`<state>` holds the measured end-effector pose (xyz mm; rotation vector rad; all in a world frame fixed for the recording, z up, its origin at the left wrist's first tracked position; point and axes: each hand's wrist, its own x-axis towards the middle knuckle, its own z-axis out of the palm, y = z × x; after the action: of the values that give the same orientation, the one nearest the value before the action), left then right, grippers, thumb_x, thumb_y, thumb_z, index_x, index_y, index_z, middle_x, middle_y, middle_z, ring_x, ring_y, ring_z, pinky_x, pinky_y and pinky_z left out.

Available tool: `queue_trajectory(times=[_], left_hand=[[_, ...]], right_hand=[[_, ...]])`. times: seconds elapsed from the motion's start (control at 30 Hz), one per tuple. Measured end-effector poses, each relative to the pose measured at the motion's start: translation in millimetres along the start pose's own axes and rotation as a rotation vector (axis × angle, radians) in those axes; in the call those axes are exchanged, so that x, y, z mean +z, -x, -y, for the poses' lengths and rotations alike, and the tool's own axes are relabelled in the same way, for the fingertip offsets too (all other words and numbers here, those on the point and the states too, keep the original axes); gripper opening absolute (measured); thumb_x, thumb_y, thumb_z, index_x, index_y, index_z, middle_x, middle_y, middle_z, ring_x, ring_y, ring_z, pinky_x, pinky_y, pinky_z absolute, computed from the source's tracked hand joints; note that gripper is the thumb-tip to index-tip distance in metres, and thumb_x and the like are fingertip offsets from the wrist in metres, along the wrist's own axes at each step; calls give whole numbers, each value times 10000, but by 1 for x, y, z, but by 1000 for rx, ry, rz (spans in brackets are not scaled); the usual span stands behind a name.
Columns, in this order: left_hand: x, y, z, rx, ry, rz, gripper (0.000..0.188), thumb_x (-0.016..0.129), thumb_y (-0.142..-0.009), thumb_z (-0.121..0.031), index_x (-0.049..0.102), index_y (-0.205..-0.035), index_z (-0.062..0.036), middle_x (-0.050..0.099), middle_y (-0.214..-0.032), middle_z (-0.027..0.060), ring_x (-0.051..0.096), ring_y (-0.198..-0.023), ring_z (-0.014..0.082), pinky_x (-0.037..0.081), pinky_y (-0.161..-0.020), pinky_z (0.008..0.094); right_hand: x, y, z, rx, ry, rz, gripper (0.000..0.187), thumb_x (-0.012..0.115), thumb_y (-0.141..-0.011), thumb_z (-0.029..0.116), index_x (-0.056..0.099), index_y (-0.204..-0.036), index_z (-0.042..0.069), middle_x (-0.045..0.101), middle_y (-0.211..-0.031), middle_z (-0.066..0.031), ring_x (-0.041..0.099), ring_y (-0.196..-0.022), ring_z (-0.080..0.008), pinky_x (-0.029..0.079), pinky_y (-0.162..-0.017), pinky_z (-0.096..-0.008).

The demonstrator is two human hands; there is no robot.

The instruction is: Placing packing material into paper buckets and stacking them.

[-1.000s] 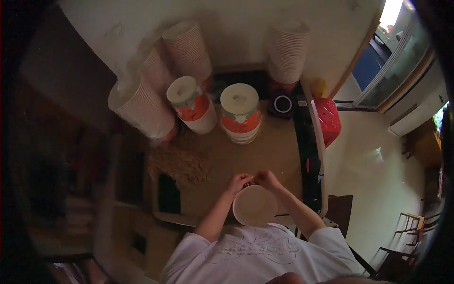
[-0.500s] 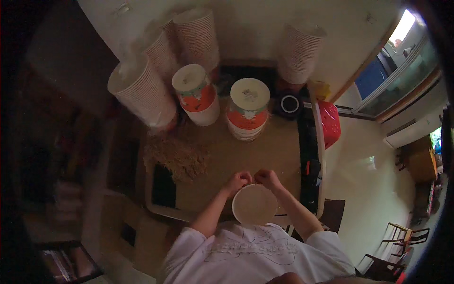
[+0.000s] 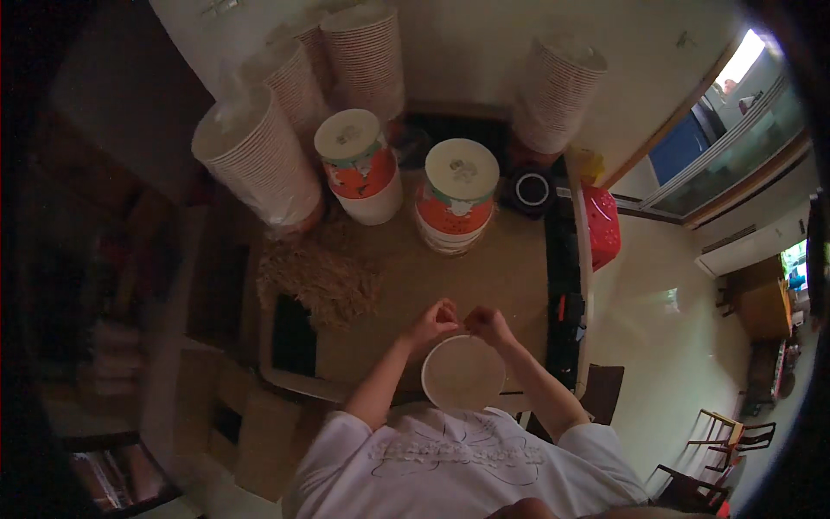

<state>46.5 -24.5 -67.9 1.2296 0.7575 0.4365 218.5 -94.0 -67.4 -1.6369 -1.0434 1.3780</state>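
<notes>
A round white paper bucket stands or rests at the near edge of the table, close against my shirt, its open mouth towards me. Just beyond its far rim, my left hand has its fingers curled in a pinch. Close by on the right, my right hand is closed at the same rim. Whatever the fingertips hold is too small to make out. A loose heap of tan strands lies on the table left of my hands.
Two printed orange-and-white bucket stacks, one left and one right, stand upside down mid-table. Tall white bucket stacks line the back left, another stack the back right. A dark round device and red basket are at right.
My left hand has lifted slightly away from the bucket's far rim, its fingers a little looser. My right hand stays nearly in place. The view has shifted slightly.
</notes>
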Motion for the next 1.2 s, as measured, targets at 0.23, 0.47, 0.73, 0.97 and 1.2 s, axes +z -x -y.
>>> queue_trajectory(times=[0.23, 0.47, 0.73, 0.97, 1.2], left_hand=[[11, 6, -64, 390, -597, 123, 240, 637, -632, -64, 576, -863, -86, 532, -843, 65, 525, -819, 213, 436, -728, 322], [12, 1, -68, 298, -807, 274, 189, 631, -634, -68, 629, -818, -109, 523, -821, 79, 519, -831, 246, 431, -735, 347], [17, -3, -49, 144, -473, 177, 84, 587, -753, -91, 559, -803, -30, 562, -815, 70, 558, -772, 168, 455, -687, 287], [11, -2, -14, -89, 221, -10, 123, 542, -817, -138, 520, -879, -34, 566, -787, 17, 540, -716, 106, 454, -662, 249], [5, 0, -26, -281, -266, 182, 152, 584, -792, -194, 532, -761, -54, 576, -766, 29, 535, -684, 104, 445, -616, 256]], right_hand=[[0, -1, -1, -9, 194, -54, 94, 604, -721, 90, 586, -754, 4, 589, -654, -50, 535, -620, -104, 439, -560, -274], [-2, 0, -5, -7, 175, 6, 123, 605, -730, 119, 600, -785, 10, 585, -668, -39, 522, -651, -93, 436, -574, -274], [-4, 2, -6, 107, -71, 51, 161, 612, -754, 152, 594, -818, 6, 582, -718, -18, 518, -639, -82, 430, -551, -246], [-4, 17, 16, 43, 28, 99, 126, 591, -764, 142, 587, -794, 19, 561, -680, 2, 492, -591, -72, 402, -514, -218], [0, 21, 22, -63, -122, -88, 77, 539, -793, 85, 572, -777, 18, 558, -672, -8, 509, -633, -83, 415, -576, -228]])
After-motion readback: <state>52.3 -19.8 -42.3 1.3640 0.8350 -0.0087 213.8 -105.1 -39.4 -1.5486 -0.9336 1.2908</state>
